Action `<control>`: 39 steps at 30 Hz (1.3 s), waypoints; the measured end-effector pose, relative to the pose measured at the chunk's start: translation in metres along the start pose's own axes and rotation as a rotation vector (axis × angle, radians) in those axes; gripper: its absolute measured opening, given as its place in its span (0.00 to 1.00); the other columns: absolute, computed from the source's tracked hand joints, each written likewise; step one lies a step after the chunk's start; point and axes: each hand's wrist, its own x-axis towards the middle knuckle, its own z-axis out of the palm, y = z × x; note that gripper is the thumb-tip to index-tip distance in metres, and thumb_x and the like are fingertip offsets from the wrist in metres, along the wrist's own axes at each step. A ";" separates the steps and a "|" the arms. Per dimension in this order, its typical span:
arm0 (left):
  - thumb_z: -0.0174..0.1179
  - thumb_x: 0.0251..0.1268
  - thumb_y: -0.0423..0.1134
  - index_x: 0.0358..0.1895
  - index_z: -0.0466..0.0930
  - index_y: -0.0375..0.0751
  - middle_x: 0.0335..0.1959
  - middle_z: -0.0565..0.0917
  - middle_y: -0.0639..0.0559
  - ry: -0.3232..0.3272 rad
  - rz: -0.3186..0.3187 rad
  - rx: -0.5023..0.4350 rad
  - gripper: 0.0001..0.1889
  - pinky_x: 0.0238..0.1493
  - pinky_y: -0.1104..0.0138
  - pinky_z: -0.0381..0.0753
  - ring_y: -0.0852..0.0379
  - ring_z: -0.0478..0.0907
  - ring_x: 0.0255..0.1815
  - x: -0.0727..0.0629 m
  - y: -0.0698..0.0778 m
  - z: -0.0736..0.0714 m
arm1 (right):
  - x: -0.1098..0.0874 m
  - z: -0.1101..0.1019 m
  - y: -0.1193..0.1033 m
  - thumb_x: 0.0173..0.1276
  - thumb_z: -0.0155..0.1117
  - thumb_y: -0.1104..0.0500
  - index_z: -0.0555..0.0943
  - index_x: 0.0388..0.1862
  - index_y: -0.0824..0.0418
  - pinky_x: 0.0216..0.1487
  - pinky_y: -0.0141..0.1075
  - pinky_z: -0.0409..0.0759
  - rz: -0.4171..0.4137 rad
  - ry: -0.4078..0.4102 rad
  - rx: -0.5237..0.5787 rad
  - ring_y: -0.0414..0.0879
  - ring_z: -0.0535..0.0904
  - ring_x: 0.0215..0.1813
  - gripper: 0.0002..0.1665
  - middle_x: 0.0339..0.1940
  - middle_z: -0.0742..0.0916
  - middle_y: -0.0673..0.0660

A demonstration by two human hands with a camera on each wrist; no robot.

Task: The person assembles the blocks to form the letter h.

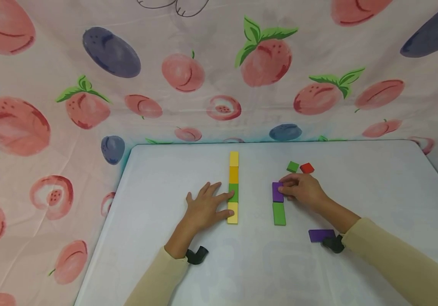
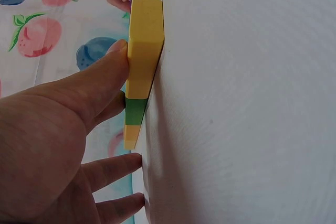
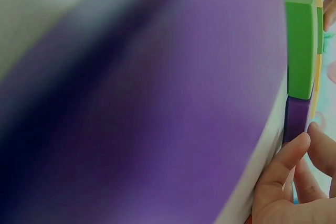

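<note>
A straight row of several yellow and green blocks runs away from me left of the table's middle. My left hand [image 1: 203, 208] lies beside it with fingers spread, the thumb touching the nearest yellow block [image 1: 232, 217] and a fingertip on the green block [image 1: 233, 187]. In a second, shorter row to the right, a purple block [image 1: 276, 192] stands end to end with a green block [image 1: 279, 213]. My right hand [image 1: 306, 190] pinches the purple block at its far right side. The left wrist view shows the thumb against the yellow block [image 2: 146, 51].
Beyond my right hand lie a small green block [image 1: 293, 166] and a red block [image 1: 307, 168]. Another purple block [image 1: 318, 235] lies by my right wrist, partly covered by the black wrist camera [image 1: 334, 244]. A fruit-patterned cloth [image 1: 188, 110] rises behind the white table [image 1: 165, 170].
</note>
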 end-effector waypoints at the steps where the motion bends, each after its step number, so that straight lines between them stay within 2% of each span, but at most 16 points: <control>1: 0.63 0.65 0.65 0.73 0.71 0.72 0.82 0.61 0.51 0.002 0.001 -0.001 0.32 0.67 0.21 0.48 0.41 0.51 0.84 0.000 0.000 0.000 | 0.000 0.000 0.000 0.68 0.73 0.55 0.82 0.61 0.62 0.39 0.31 0.84 0.001 -0.002 -0.002 0.45 0.85 0.35 0.25 0.46 0.88 0.60; 5: 0.63 0.65 0.65 0.73 0.71 0.72 0.81 0.62 0.51 0.004 0.002 -0.004 0.32 0.67 0.21 0.48 0.41 0.51 0.84 0.000 0.000 0.000 | -0.001 -0.001 -0.001 0.68 0.73 0.54 0.81 0.63 0.62 0.40 0.33 0.84 0.002 -0.012 -0.007 0.46 0.85 0.36 0.26 0.46 0.88 0.59; 14: 0.63 0.65 0.66 0.73 0.71 0.71 0.81 0.62 0.50 0.003 0.004 -0.002 0.33 0.67 0.21 0.49 0.40 0.52 0.84 0.000 0.000 0.000 | -0.002 -0.001 0.000 0.67 0.74 0.54 0.83 0.58 0.63 0.39 0.33 0.82 -0.038 -0.024 -0.033 0.45 0.84 0.36 0.24 0.39 0.88 0.57; 23: 0.63 0.65 0.65 0.73 0.71 0.71 0.81 0.62 0.50 0.010 0.010 -0.011 0.32 0.67 0.21 0.49 0.40 0.52 0.83 -0.002 0.001 -0.002 | -0.004 -0.003 -0.001 0.67 0.73 0.55 0.83 0.58 0.63 0.39 0.31 0.82 -0.055 -0.027 -0.050 0.46 0.84 0.37 0.23 0.40 0.87 0.57; 32: 0.63 0.65 0.65 0.73 0.71 0.71 0.81 0.62 0.50 0.006 0.011 -0.003 0.32 0.67 0.21 0.49 0.40 0.52 0.83 -0.002 0.001 -0.002 | -0.003 -0.003 0.000 0.67 0.73 0.54 0.84 0.58 0.61 0.41 0.34 0.81 -0.046 -0.028 -0.084 0.46 0.83 0.38 0.23 0.39 0.87 0.55; 35: 0.63 0.65 0.64 0.73 0.71 0.71 0.81 0.62 0.50 0.009 0.012 -0.007 0.32 0.67 0.21 0.49 0.40 0.53 0.83 -0.002 0.001 -0.002 | -0.004 -0.003 0.000 0.67 0.73 0.53 0.83 0.61 0.60 0.43 0.35 0.80 -0.051 -0.029 -0.104 0.48 0.82 0.42 0.25 0.40 0.87 0.56; 39: 0.64 0.65 0.64 0.73 0.71 0.71 0.81 0.63 0.49 0.012 0.015 -0.012 0.32 0.66 0.20 0.49 0.39 0.53 0.83 -0.002 0.001 -0.002 | -0.006 -0.004 -0.001 0.62 0.77 0.47 0.80 0.65 0.55 0.45 0.36 0.77 -0.092 -0.046 -0.166 0.49 0.80 0.46 0.34 0.44 0.86 0.56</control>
